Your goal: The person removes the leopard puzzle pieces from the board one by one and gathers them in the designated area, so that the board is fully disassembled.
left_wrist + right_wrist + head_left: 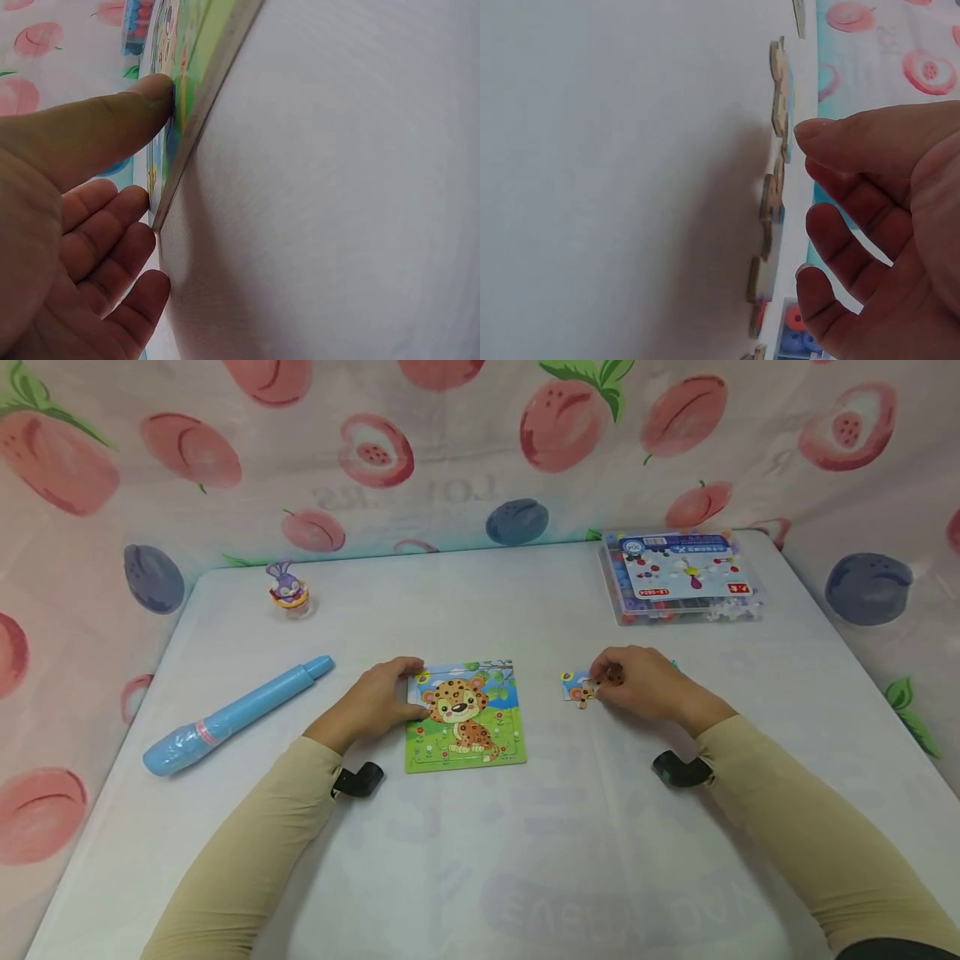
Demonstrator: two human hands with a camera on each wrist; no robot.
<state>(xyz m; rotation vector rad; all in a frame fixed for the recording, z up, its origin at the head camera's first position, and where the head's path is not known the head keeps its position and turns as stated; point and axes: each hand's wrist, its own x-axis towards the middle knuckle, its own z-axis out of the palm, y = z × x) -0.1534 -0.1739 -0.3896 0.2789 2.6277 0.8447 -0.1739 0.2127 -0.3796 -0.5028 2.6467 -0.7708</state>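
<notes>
In the head view, a square puzzle board (465, 752) with a spotted cub picture lies mid-table. My left hand (380, 697) is at its upper left corner. In the left wrist view, the thumb (154, 94) rests on the board's face while the other fingers (139, 244), loosely bent, sit at its edge. My right hand (645, 685) is over several small puzzle pieces (576, 685) right of the board and partly covers them. In the right wrist view, its thumb and fingertips are close above the wooden pieces (780, 97), with nothing visible between them.
A clear plastic case (686, 578) of colourful parts stands at the back right. A small purple bunny figure (287, 587) is at the back left. A light blue tube-shaped object (236, 714) lies on the left. Fruit-patterned cloth (450, 460) hangs behind the white table.
</notes>
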